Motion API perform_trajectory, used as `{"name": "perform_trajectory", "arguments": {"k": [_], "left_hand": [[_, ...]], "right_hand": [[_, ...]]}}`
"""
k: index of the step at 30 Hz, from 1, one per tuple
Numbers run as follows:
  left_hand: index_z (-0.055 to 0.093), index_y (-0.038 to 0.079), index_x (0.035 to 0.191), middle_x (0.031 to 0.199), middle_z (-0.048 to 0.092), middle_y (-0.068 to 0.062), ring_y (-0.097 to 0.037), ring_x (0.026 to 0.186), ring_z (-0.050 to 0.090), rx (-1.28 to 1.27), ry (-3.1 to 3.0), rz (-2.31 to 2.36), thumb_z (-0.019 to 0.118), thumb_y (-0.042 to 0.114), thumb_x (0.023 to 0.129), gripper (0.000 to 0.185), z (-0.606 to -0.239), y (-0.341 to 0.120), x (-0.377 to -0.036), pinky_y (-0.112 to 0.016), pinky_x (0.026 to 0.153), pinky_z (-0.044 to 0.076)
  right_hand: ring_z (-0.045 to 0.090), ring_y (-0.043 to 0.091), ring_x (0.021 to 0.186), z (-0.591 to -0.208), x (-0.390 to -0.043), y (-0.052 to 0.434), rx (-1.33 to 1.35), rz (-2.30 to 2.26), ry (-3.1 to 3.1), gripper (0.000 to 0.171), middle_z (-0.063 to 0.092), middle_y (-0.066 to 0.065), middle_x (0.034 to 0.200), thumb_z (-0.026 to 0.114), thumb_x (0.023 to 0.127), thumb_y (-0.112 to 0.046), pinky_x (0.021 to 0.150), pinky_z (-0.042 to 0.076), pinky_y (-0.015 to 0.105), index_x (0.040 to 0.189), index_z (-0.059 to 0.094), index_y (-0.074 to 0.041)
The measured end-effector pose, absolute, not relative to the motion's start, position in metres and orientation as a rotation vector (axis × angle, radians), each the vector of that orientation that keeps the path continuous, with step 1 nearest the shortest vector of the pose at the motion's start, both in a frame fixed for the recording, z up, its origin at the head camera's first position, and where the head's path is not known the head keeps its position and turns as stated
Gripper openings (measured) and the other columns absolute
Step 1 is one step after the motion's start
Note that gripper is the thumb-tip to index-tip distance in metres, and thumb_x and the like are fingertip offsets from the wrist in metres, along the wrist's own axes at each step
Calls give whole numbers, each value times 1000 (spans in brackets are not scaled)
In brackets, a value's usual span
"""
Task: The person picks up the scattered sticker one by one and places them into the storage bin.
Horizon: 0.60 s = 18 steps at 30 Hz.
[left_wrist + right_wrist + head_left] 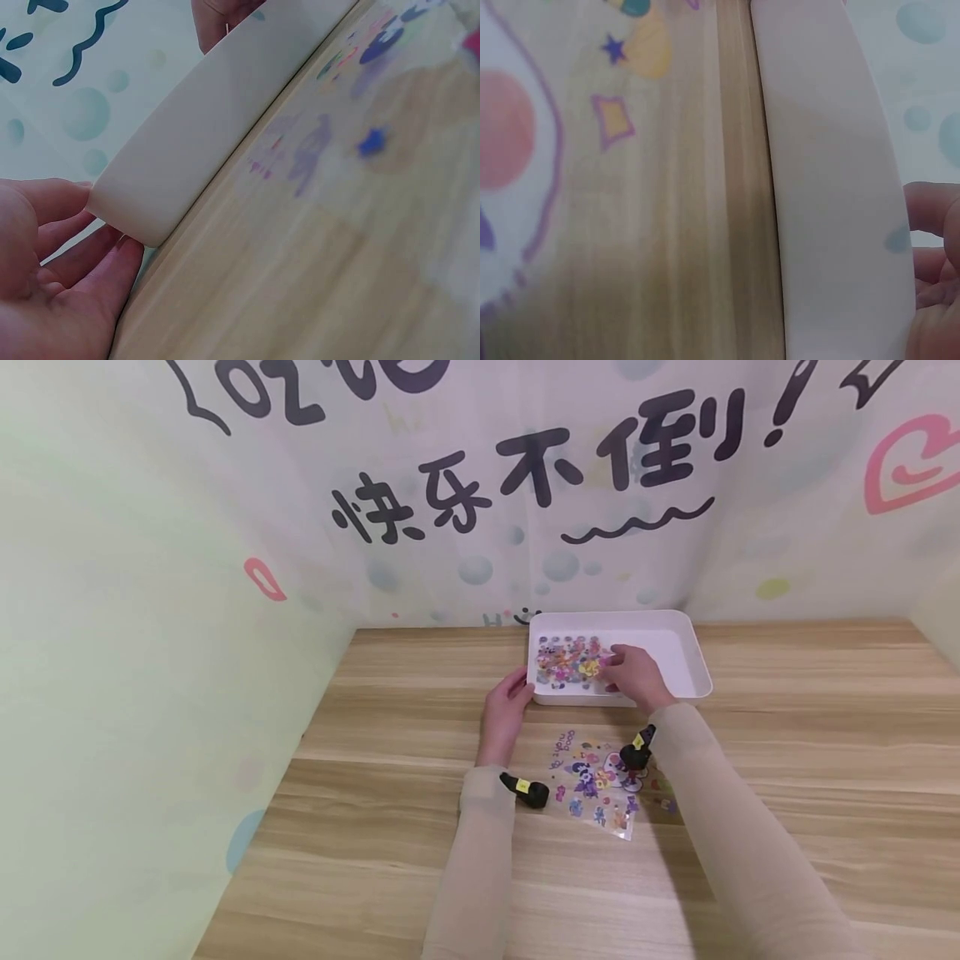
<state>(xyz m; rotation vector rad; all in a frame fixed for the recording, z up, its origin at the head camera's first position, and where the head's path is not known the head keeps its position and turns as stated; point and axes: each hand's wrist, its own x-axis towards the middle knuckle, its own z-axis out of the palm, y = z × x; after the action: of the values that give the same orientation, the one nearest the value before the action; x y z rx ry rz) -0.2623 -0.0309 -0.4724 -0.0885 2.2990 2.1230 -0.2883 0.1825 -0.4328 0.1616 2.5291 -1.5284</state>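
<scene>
A shallow white tray [686, 652] stands at the back of the wooden table, with clear sheets of colourful stickers [562, 664] in its left part. My left hand [504, 714] grips the tray's front left corner; in the left wrist view the thumb is at the rim and the fingers are against the end wall. My right hand [633, 675] reaches over the front wall and pinches the right edge of the sticker sheets. In the right wrist view, the wall hides part of the right hand [934, 262], and a teal sticker [898, 240] shows at the rim.
More clear sticker sheets [592, 785] lie on the table [375, 827] in front of the tray, partly under the right forearm. A white cloth backdrop [450, 585] with dark lettering hangs behind the tray. A pale green wall [112, 693] rises at the left.
</scene>
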Motion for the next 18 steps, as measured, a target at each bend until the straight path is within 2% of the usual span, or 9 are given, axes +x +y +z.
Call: {"name": "perform_trajectory", "arguments": {"k": [10, 18], "left_hand": [[51, 24, 126, 125, 51, 6, -2, 108, 50, -103, 2291, 2111, 56, 24, 88, 38, -473, -31, -263, -19, 88, 43], [51, 26, 125, 124, 52, 9, -2, 108, 50, -110, 2286, 2104, 57, 27, 87, 39, -473, -32, -263, -19, 89, 43]], "right_hand": [[54, 26, 87, -430, -286, 182, 124, -1470, 2544, 60, 45, 19, 124, 54, 87, -11, 75, 51, 35, 138, 25, 1], [51, 24, 84, -431, -286, 180, 114, -1376, 2600, 58, 45, 18, 122, 54, 87, -12, 70, 49, 34, 138, 29, 0]]}}
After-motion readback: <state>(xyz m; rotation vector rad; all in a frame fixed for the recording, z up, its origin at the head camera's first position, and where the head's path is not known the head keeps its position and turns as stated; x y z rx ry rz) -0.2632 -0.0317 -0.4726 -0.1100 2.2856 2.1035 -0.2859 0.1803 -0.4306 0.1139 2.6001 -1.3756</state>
